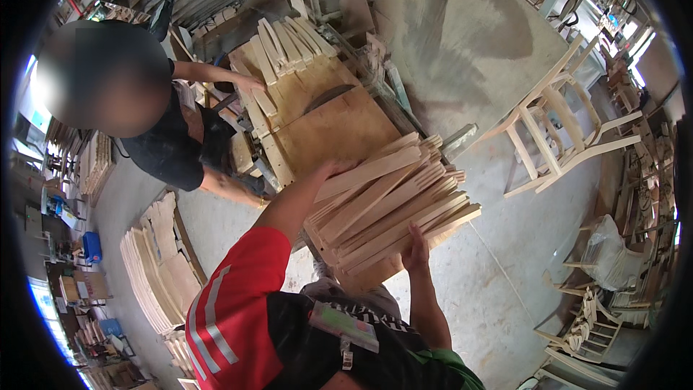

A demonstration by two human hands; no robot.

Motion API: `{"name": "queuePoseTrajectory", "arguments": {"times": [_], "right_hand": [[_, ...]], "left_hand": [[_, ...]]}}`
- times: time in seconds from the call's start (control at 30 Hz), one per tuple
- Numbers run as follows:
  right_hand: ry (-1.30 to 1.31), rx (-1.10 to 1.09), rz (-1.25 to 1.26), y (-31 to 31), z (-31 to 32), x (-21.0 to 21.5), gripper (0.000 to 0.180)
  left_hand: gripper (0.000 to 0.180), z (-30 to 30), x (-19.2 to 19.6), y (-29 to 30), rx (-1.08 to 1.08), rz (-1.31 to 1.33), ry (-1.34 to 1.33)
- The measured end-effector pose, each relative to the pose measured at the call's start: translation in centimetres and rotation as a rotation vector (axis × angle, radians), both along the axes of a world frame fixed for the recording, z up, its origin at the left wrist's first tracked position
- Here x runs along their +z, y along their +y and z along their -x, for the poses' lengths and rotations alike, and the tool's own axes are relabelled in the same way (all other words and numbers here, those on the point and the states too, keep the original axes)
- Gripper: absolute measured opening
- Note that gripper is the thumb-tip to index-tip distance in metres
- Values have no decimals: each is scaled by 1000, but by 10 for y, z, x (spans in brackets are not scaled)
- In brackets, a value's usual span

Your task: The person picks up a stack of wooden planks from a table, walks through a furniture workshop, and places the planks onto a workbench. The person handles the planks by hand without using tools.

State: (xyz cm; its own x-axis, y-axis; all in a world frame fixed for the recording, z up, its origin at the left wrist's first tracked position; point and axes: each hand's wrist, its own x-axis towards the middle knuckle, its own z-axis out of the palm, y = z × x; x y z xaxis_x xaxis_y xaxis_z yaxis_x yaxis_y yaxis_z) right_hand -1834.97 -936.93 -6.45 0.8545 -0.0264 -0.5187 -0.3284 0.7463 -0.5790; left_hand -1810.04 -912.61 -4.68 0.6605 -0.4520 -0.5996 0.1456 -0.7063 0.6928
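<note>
I hold a thick stack of pale wooden slats (393, 202) at chest height, over the near end of a plywood saw table (339, 126). My left hand (333, 170) rests flat on the top of the stack at its left end. My right hand (415, 245) grips the stack from below at its near edge. Another pile of curved wooden pieces (289, 47) lies at the far end of the table. A round saw blade (328, 95) sticks up through the table top between the two piles.
A person in a black shirt (170, 141) stands at the left of the table with a hand (249, 83) on the far pile. Curved boards (155, 260) are stacked on the floor at left. Unfinished wooden chairs (556, 130) stand at right.
</note>
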Motion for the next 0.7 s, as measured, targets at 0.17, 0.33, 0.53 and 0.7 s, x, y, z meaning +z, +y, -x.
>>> {"name": "queuePoseTrajectory", "arguments": {"times": [0.17, 0.33, 0.53, 0.7], "right_hand": [[91, -86, 65, 19, -10, 20, 46], [72, -34, 50, 20, -13, 11, 51], [-273, 211, 689, 23, -6, -32, 61], [-122, 105, 688, 22, -5, -28, 72]], "left_hand": [[79, -5, -7, 7, 11, 17, -4], [78, -14, -8, 16, 2, -13, 2], [76, -28, 2, 20, -11, -95, 19], [75, -29, -8, 26, 13, -65, 13]]}}
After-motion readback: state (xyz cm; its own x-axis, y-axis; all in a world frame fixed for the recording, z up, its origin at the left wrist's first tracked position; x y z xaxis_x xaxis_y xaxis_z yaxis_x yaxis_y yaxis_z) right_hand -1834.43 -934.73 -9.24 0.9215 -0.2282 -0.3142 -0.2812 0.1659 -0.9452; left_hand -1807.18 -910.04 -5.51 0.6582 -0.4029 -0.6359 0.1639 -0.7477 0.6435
